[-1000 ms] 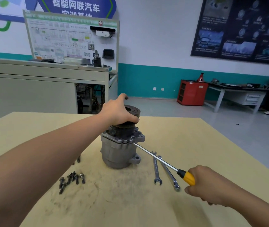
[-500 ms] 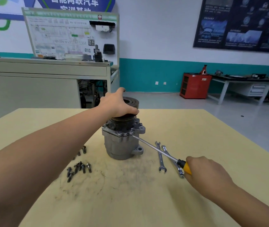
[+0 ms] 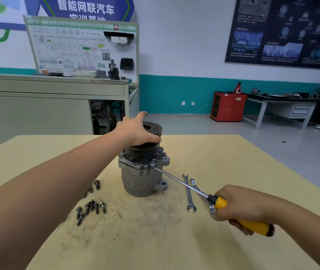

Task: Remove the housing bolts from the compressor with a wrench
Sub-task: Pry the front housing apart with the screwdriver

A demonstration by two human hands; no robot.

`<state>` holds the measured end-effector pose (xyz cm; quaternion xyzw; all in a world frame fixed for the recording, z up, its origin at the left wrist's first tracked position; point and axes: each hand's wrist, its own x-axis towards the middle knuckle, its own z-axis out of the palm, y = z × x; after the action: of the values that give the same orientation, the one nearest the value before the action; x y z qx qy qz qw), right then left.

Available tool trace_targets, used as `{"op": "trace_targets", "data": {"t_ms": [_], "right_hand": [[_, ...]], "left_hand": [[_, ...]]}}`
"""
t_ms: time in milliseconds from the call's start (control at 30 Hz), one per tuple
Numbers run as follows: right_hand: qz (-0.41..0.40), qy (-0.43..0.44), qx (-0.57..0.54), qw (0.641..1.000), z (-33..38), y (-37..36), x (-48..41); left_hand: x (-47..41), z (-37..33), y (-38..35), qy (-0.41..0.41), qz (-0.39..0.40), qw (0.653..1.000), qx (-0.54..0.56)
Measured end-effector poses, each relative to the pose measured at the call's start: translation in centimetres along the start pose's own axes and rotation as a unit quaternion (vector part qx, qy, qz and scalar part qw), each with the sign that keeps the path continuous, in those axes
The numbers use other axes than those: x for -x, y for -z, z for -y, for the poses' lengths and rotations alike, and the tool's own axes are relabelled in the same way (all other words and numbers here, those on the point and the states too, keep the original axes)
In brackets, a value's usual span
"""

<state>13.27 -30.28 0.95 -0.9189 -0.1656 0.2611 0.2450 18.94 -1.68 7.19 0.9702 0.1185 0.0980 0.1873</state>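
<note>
The grey cast-metal compressor stands upright on the pale yellow tabletop, under the left hand, which presses down on its black round pulley, palm and fingers wrapped over the top. The right hand is clenched around the yellow handle of a long screwdriver; its steel tip sits at the seam under the housing flange, on the side facing that hand. Two slim steel wrenches lie untouched on the table between the right hand and the compressor. Below the left forearm lie loose dark bolts. Judging by these, the bolts look largely removed, and prying the housing apart seems to be the step in hand; whether any bolt remains I cannot tell.
</note>
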Motion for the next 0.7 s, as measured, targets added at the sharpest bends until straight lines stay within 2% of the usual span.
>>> {"op": "trace_targets", "data": {"t_ms": [100,267,367,500,700], "right_hand": [[0.002,0.010,-0.026,1.000,-0.1,-0.5,-0.2],[-0.140,0.014,-0.056,0.989,-1.0,-4.3,-0.7],[-0.186,0.016,-0.030,0.982,-1.0,-6.2,-0.9],[-0.210,0.009,0.022,0.977,-0.5,-8.8,-1.4],[-0.202,0.010,0.002,0.979,-0.5,-7.5,-1.3]], "left_hand": [[-0.1,0.1,-0.1,0.004,0.004,1.000,-0.005],[-0.4,0.1,-0.3,0.009,0.008,1.000,-0.009],[-0.3,-0.4,-0.4,0.008,0.011,1.000,-0.023],[-0.6,-0.9,-0.3,0.020,0.019,0.998,-0.063],[-0.8,-1.1,0.1,0.020,0.034,0.997,-0.073]]}}
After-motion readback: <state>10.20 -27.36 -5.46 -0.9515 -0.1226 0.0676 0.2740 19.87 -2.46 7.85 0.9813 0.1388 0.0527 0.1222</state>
